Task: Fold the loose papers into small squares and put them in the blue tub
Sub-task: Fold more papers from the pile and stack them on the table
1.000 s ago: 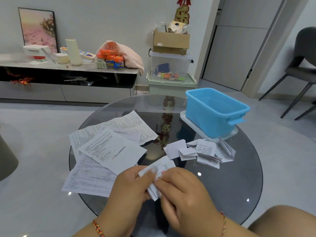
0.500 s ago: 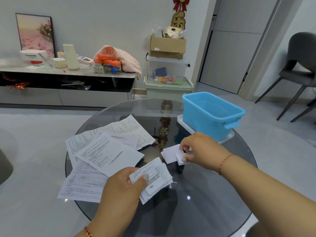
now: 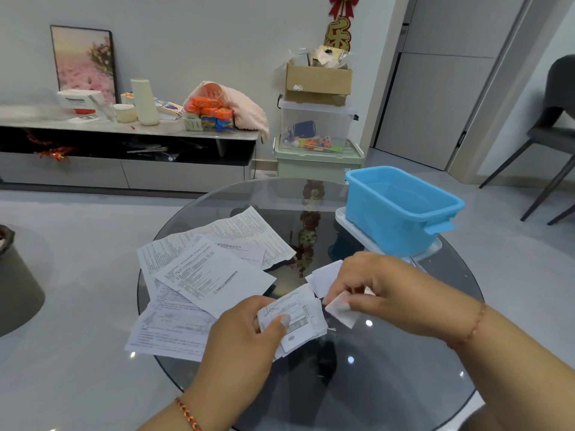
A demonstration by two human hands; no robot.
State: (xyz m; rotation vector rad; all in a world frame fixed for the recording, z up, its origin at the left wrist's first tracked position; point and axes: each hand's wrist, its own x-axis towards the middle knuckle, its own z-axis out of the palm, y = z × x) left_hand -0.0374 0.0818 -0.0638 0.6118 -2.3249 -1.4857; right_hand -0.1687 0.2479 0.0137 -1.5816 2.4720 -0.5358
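Observation:
My left hand (image 3: 245, 334) grips a stack of small folded papers (image 3: 298, 318) over the near middle of the round glass table (image 3: 404, 384). My right hand (image 3: 392, 293) pinches one folded white square (image 3: 342, 309) just right of that stack. Under it lie more folded squares (image 3: 325, 276), mostly hidden by the hand. Several loose printed sheets (image 3: 211, 275) overlap on the left side of the table. The blue tub (image 3: 401, 209) stands on a white lid at the far right of the table; its inside looks bare.
Beyond the table stand a low sideboard (image 3: 124, 132) with clutter, stacked storage boxes (image 3: 317, 135) topped by a cardboard box, and a door. A dark chair (image 3: 553, 126) is at the far right. A dark round object (image 3: 15, 281) sits at the left edge.
My right hand left the stack, reached to the pile of folded squares by the tub, and has now drawn back toward the stack with one square. My left hand kept holding the stack.

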